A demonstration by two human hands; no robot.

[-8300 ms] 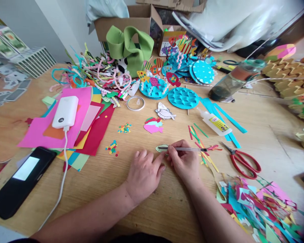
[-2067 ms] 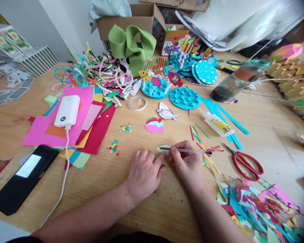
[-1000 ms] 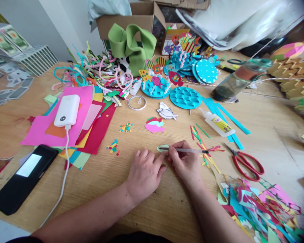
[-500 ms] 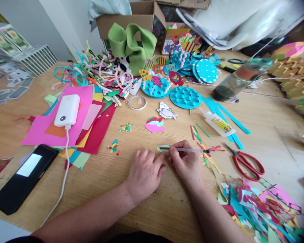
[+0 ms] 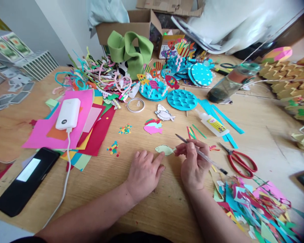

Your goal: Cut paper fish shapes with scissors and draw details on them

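A pale green paper fish (image 5: 164,150) with a dark outline and an eye lies flat on the wooden table. My left hand (image 5: 145,170) rests on the table with its index fingertip on the fish's lower edge; it holds nothing. Between the thumb and fingers of my right hand (image 5: 195,162) is a slim clear pen (image 5: 203,155), its dark tip raised up and to the left above the table. The fingers of that hand are close by the fish's tail. Several pink, red and blue paper fish (image 5: 153,129) lie beyond, near white paper fish (image 5: 164,113).
Red-handled scissors (image 5: 242,163) and a glue bottle (image 5: 214,124) lie to the right. Paper scraps (image 5: 258,202) are heaped at the lower right. Small confetti pieces (image 5: 113,148), coloured sheets (image 5: 98,135), a power bank (image 5: 68,113) and a phone (image 5: 26,182) are on the left.
My right hand has drawn back rightward from the fish, and the pen has lifted and turned, uncovering the fish's tail. My left hand stays about where it was.
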